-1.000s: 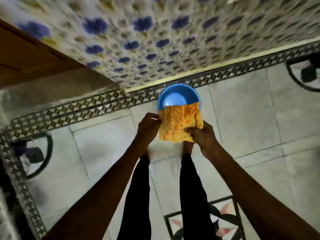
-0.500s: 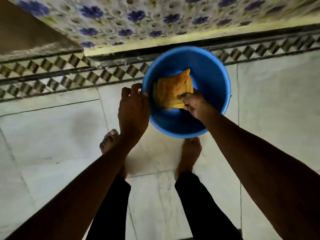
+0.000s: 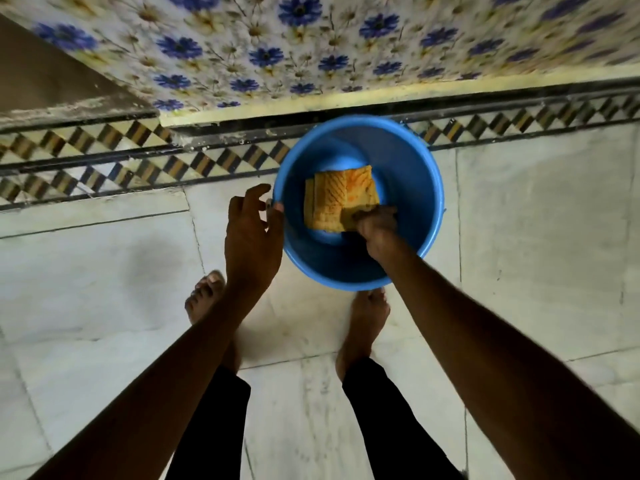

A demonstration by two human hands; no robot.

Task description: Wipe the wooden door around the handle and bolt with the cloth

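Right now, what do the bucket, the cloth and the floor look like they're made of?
Bucket: probably moulded plastic; uniform blue, smooth, slightly glossy wall, rolled rim.
Cloth: soft woven or terry textile, yellow-orange, matte; ribbed texture, folded layers, held by the right hand.
Floor: likely polished marble or stone slabs; pale, grey-veined, faint sheen, thin joints.

A bucket (image 3: 424, 188) stands on the floor (image 3: 536, 237) in the upper middle of the frame, just below the wall (image 3: 311, 46) that fills the top. A folded cloth (image 3: 337, 199) is inside the bucket, and the right hand (image 3: 377, 226) holds its lower right corner from inside the bucket, while the left hand (image 3: 251, 233) is at the bucket's left rim. Two bare feet stand just below the bucket, one lower left and one right under it, and the door (image 3: 45, 81) is in the upper left corner.
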